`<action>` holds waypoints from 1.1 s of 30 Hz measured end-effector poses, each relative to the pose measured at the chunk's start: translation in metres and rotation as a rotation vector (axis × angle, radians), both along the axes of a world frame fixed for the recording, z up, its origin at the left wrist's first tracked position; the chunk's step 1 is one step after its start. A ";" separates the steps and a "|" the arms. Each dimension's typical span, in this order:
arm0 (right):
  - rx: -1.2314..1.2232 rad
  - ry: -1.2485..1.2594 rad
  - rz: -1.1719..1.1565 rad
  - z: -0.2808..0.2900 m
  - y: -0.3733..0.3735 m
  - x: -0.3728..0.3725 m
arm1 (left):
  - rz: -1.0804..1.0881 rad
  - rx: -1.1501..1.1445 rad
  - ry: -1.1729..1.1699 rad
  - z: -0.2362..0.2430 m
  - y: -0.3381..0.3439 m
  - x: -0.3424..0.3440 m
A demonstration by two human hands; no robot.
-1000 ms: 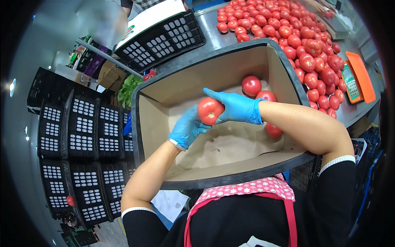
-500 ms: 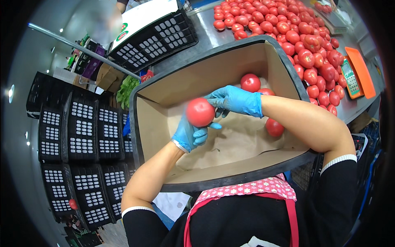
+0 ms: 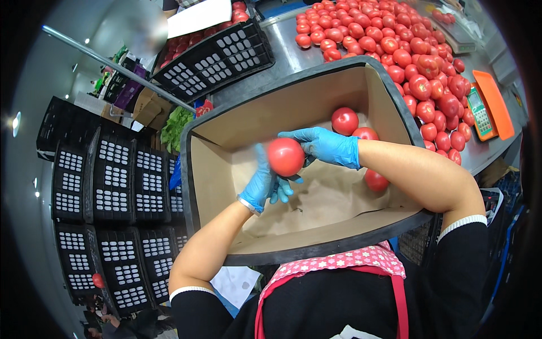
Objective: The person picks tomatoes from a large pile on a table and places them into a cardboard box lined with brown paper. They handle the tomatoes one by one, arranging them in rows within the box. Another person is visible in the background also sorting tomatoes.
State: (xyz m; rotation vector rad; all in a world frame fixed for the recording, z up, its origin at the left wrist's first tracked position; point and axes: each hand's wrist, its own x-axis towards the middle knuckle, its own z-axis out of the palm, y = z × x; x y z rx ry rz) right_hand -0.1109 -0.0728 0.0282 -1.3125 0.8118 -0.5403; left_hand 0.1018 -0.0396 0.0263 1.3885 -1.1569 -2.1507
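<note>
A round red tomato (image 3: 285, 157) is held up over the paper-lined black crate (image 3: 302, 257) in front of me. My right hand (image 3: 330, 148), in a blue glove, grips it from the right, some fingers hidden behind it. Close below and left of the tomato, my left hand (image 3: 264, 183), also blue-gloved, has its thumb and fingers apart; whether it touches the fruit I cannot tell. Inside the crate, toward its right end, lie a tomato (image 3: 345, 121) at the far side, another tomato (image 3: 366, 134) partly behind my right wrist, and a third tomato (image 3: 376, 180) beneath that forearm.
A large tomato pile (image 3: 420, 85) covers the metal table at the far right, beside an orange-and-green device with keys (image 3: 481, 113). Beyond my crate stands another black crate (image 3: 212, 62) of tomatoes with a white sheet over it. Stacked black crates (image 3: 116, 186) line the left.
The tomato has shifted slightly right into my right hand's grip, and my left hand's fingers have loosened around it. The white sheet on the far crate has moved back, exposing tomatoes.
</note>
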 end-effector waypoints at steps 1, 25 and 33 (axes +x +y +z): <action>-0.009 0.002 -0.009 -0.001 -0.001 0.000 | -0.050 -0.024 -0.030 0.001 0.000 -0.001; -0.530 -0.435 -1.925 -0.019 0.004 -0.283 | 0.008 -0.322 -0.064 0.028 0.015 -0.020; -0.149 0.643 -2.550 -0.141 0.109 -0.437 | -0.061 -0.274 -0.097 0.022 0.020 -0.026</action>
